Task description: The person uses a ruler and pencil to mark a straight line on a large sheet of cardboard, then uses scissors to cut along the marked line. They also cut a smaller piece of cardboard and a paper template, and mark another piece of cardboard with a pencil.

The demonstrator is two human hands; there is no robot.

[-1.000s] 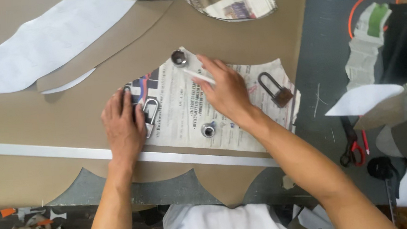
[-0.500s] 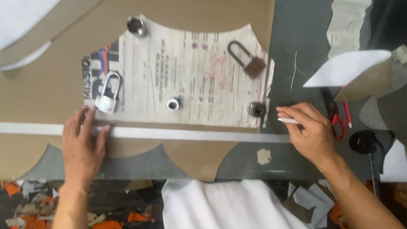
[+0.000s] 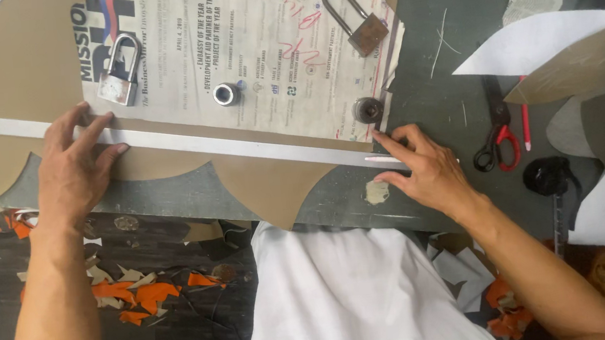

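table [image 3: 447, 70] dark grey, brown sheet [image 3: 9, 64] covering it, scraps [image 3: 138, 294] below.

Tan sheet [image 3: 9, 71], silver ruler [image 3: 191, 142], red-handled scissors [image 3: 496, 147] (black blades).

A second ago both my hands lay on the printed paper pattern [image 3: 234, 52], my right hand [image 3: 427, 174] holding the white chalk [image 3: 383, 159] near its top. Now my left hand [image 3: 76, 168] has come down to the long metal ruler [image 3: 190, 140] and presses it flat near the table's front edge. My right hand has slid off the pattern to the ruler's right end, the chalk now beside the ruler's tip. My head has dropped closer, so the pattern and padlocks [image 3: 119, 80] fill more of the view.
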